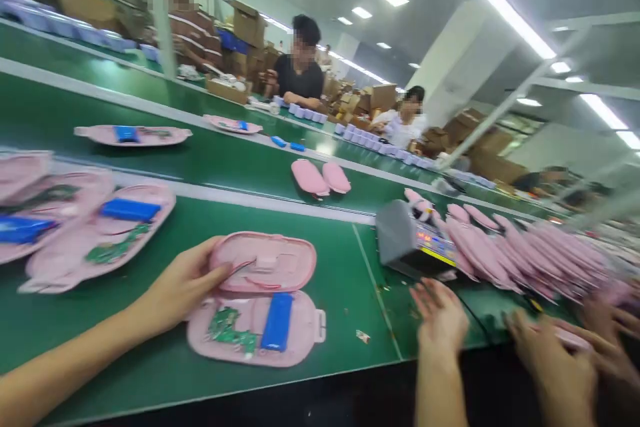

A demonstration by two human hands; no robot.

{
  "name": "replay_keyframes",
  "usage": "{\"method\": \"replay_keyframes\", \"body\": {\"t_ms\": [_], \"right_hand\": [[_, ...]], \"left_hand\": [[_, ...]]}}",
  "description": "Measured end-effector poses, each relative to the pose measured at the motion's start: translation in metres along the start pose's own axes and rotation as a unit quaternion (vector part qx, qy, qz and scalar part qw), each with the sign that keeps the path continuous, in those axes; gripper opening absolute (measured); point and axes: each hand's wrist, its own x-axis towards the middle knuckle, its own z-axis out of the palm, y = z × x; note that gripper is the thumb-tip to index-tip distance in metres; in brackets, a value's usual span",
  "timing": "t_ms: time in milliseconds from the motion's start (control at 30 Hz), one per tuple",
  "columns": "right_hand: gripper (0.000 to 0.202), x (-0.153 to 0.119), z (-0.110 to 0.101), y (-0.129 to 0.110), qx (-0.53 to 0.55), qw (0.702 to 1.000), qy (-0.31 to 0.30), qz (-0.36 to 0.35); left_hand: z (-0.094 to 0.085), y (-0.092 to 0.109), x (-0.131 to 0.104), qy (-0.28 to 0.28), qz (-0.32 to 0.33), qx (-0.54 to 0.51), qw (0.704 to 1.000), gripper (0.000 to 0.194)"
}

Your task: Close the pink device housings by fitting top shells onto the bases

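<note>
My left hand (200, 277) grips the left end of a pink plastic shell half (295, 260), thumb on its inner face, where thin wires and a white block show. Just below it an opened pink shell half (300, 343) lies on the green bench, with a green circuit board (233, 330) and a blue battery pack (277, 322) inside. To the right, my right hand (440, 317) is raised near the bench edge, palm up, fingers apart and holding nothing. Behind it stands a grey box with a lit display (407, 240).
Open shells with blue packs (100, 240) lie at left. A long row of pink shells (525, 253) fills the right, where a co-worker's hands (555, 347) hold a pink piece. More shells (320, 177) sit on the green strip beyond. Several people work across it.
</note>
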Motion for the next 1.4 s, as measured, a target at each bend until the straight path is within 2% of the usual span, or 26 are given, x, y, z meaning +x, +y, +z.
{"method": "replay_keyframes", "body": {"t_ms": [67,100,133,167,233,267,333,400,433,633,733,800,933,1000,1067,1200,1333,1400], "right_hand": [[0.032,-0.016,0.029,-0.018,0.052,0.998,-0.022,-0.003],[0.028,-0.026,0.047,-0.033,0.063,0.996,-0.064,-0.025],[0.023,-0.036,0.066,-0.051,0.062,0.988,-0.129,-0.064],[0.019,-0.045,0.088,-0.069,0.036,0.967,-0.222,-0.124],[0.020,-0.061,0.131,-0.101,-0.029,0.887,-0.392,-0.242],[0.021,-0.066,0.151,-0.112,-0.062,0.841,-0.456,-0.285],[0.022,-0.073,0.186,-0.119,-0.120,0.761,-0.542,-0.336],[0.024,-0.075,0.207,-0.114,-0.164,0.708,-0.582,-0.365],[0.024,-0.075,0.213,-0.109,-0.180,0.694,-0.585,-0.379],[0.025,-0.079,0.221,-0.093,-0.239,0.651,-0.521,-0.497],[0.021,-0.083,0.224,-0.096,-0.260,0.646,-0.490,-0.524],[0.023,-0.080,0.228,-0.100,-0.276,0.667,-0.473,-0.505],[0.039,-0.066,0.233,-0.103,-0.342,0.713,-0.493,-0.362],[0.032,-0.061,0.231,-0.101,-0.335,0.716,-0.542,-0.285],[0.026,-0.061,0.228,-0.098,-0.303,0.711,-0.585,-0.245],[0.030,-0.069,0.223,-0.101,-0.244,0.735,-0.580,-0.254],[0.026,-0.068,0.220,-0.110,-0.213,0.714,-0.622,-0.241],[0.024,-0.068,0.214,-0.109,-0.206,0.723,-0.612,-0.247]], "left_hand": [[-0.004,-0.002,0.002,-0.023,0.036,-0.005,0.999,0.051],[-0.006,-0.004,0.002,-0.033,0.046,-0.012,0.998,0.049],[-0.007,-0.005,0.003,-0.039,0.050,-0.020,0.998,0.047],[-0.007,-0.007,0.003,-0.041,0.052,-0.028,0.997,0.045],[-0.007,-0.008,0.002,-0.039,0.057,-0.039,0.997,0.039],[-0.006,-0.009,0.002,-0.038,0.061,-0.045,0.996,0.036],[-0.005,-0.010,0.000,-0.042,0.071,-0.057,0.995,0.033],[-0.005,-0.011,0.000,-0.039,0.083,-0.063,0.994,0.030],[-0.005,-0.012,0.000,-0.034,0.088,-0.060,0.994,0.029],[-0.006,-0.015,0.003,-0.021,0.104,-0.030,0.994,0.024],[-0.007,-0.013,0.003,-0.020,0.101,-0.015,0.995,0.020],[-0.007,-0.013,0.003,-0.033,0.092,-0.007,0.995,0.018],[-0.009,-0.013,-0.002,-0.064,0.053,-0.048,0.995,0.018],[-0.008,-0.013,-0.004,-0.042,0.039,-0.056,0.997,0.016],[-0.007,-0.012,-0.005,-0.013,0.032,-0.044,0.998,0.014],[-0.004,-0.012,-0.004,-0.004,0.058,-0.076,0.995,0.025],[-0.004,-0.016,-0.006,0.016,0.087,-0.092,0.992,0.031],[-0.005,-0.014,-0.010,0.040,0.087,-0.065,0.993,0.033]]}}
